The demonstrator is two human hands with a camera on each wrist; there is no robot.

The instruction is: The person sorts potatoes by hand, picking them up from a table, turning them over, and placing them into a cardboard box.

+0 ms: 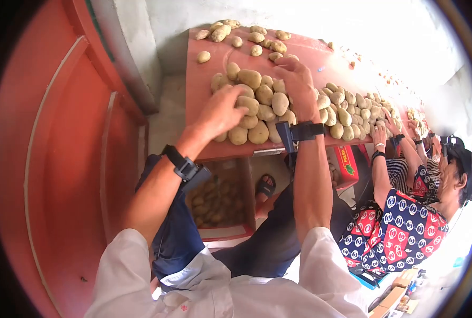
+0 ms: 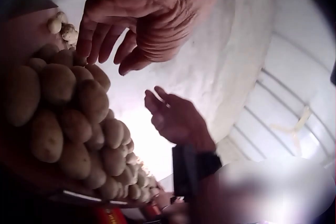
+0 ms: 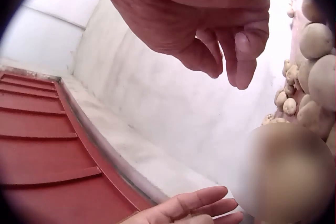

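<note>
White sleeves fill the near edge of the head view, and from them two bare forearms reach out to a heap of potatoes (image 1: 259,108) on a red table (image 1: 204,79); each wrist carries a black strap with a camera; the left hand (image 1: 220,112) lies on the near left side of the heap with fingers bent loosely over the top of a potato, though I cannot tell whether it truly grips one; the right hand (image 1: 299,85) rests farther in, fingers spread and relaxed across the pile, holding nothing that shows; the left wrist view has the same fingers (image 2: 105,35) hanging slack just above the heap; below the table edge, between the knees, sits an open crate (image 1: 220,204) already holding potatoes; to the right, other people work along the same table.

Judging from this, sorting goes best by drawing potatoes toward the near edge with a cupped palm rather than pinching single ones, and keeping the heap from rolling off the table's left side; a red box (image 1: 346,161) under the table bears white lettering that seems to read "FRESH"; nothing else is legible.
</note>
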